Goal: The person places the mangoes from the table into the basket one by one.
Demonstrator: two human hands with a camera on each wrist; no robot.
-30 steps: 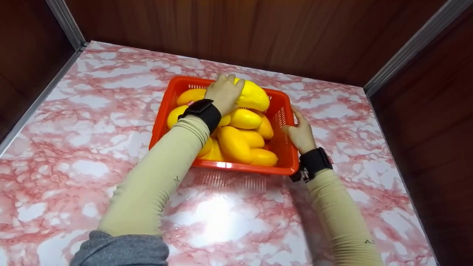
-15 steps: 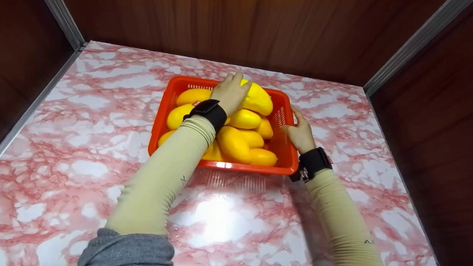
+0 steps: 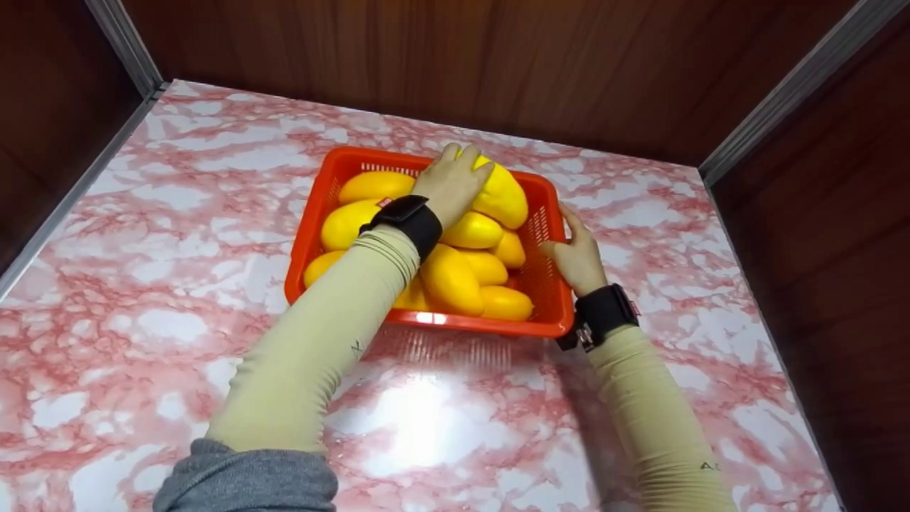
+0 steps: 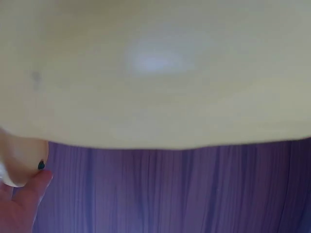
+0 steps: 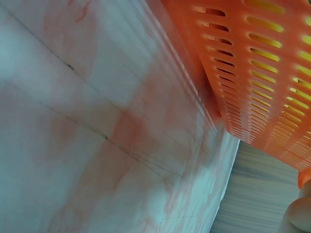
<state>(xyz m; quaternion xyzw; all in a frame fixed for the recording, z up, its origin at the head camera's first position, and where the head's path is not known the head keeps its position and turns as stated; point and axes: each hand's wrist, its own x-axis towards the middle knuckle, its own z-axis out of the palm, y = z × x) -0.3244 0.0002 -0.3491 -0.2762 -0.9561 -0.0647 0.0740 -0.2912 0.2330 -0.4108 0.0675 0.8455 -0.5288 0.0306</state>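
Observation:
A red-orange plastic basket (image 3: 549, 195) full of yellow mangoes (image 3: 453, 279) sits mid-table in the head view. At its back right, my left hand (image 3: 451, 186) reaches in from above and grips one bright yellow mango (image 3: 503, 199) by its left end. In the left wrist view, the end of the held mango (image 4: 24, 158) shows a dark spot beside my thumb; another pale surface fills the upper part. My right hand (image 3: 581, 263) holds the basket's right side, thumb over the rim and fingers outside. The right wrist view shows the slotted basket wall (image 5: 262, 63).
The basket stands on a pink-and-white marbled tabletop (image 3: 178, 320). Dark wood-grain panels (image 3: 455, 64) rise behind the table and along both sides, with metal corner posts (image 3: 128, 50) between them.
My left hand has shifted right and slightly nearer with the mango, uncovering more mangoes on the left side. The right hand and the basket have stayed in place.

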